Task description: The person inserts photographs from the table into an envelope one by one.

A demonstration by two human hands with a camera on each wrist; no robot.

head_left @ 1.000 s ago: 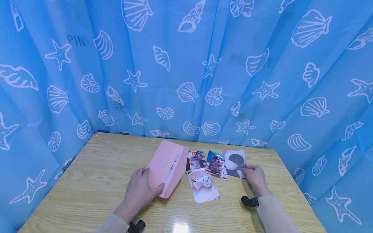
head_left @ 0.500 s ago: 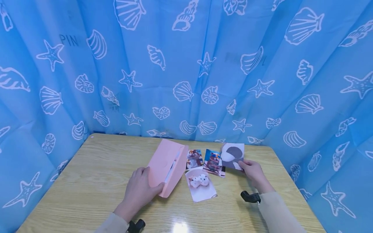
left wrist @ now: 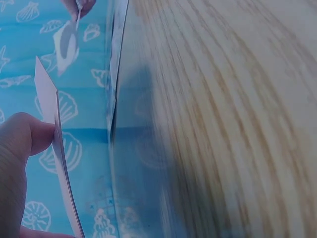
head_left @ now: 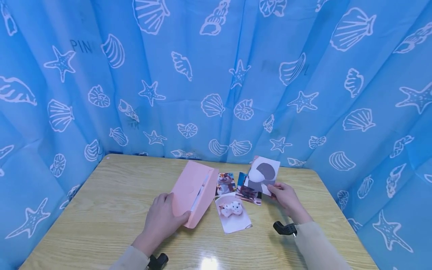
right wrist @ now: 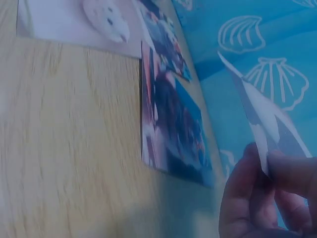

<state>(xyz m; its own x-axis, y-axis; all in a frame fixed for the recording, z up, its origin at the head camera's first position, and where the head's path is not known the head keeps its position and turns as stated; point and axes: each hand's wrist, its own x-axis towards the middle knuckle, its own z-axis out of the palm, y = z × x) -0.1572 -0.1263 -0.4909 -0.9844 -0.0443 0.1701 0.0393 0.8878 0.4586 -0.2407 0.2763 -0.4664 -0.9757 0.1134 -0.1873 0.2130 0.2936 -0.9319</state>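
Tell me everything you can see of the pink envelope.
The pink envelope is plain and looks like paper or thin card. A long gap beside its right panel shows something whitish, too little to identify. The left hand grips its near end, holding it slanted, left of the two-hamster photo; whether it touches the table is unclear.

Three photos [head_left: 233, 217] lie on the surface [head_left: 101, 210] — plus at least one held photo [head_left: 261, 174]. One pink envelope [head_left: 192, 183]; two hands [head_left: 162, 217].

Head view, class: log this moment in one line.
left hand: grips pink envelope | right hand: pinches tilted print | table: three prints
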